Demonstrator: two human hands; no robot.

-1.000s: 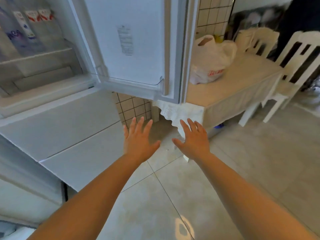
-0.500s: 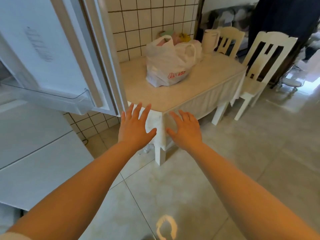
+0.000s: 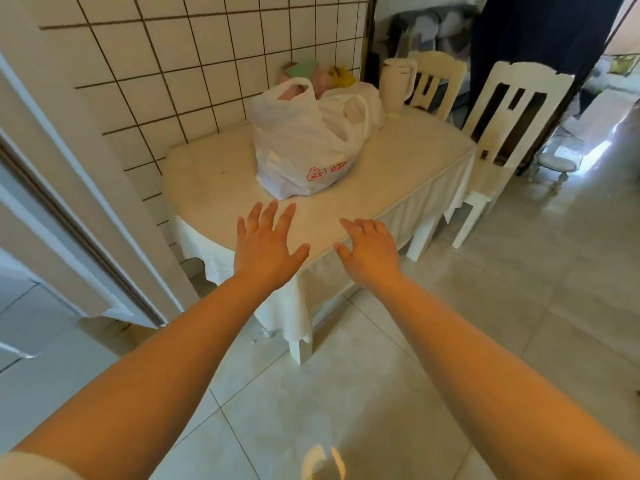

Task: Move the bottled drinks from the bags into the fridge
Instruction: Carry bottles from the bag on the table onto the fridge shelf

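Note:
A white plastic bag [image 3: 304, 147] with red print stands on the cream table [image 3: 214, 174], its handles up and its contents hidden. Behind it lies a second white bag [image 3: 360, 109]. No bottles show. My left hand [image 3: 266, 244] hovers over the table's near edge with fingers spread, a short way in front of the bag. My right hand [image 3: 370, 251] is beside it, fingers relaxed, holding nothing. The open fridge door [image 3: 69, 216] fills the left edge.
A white jug [image 3: 396, 86] stands at the table's far corner. Two white chairs [image 3: 509, 109] are on the table's far and right sides. A tiled wall [image 3: 180, 71] backs the table. Green, pink and yellow items [image 3: 311, 72] lie behind the bags. Tiled floor stretches right.
The view has swung right from the fridge interior to the table. Both empty hands have come forward from over the floor to above the table's near edge, closer to the bag.

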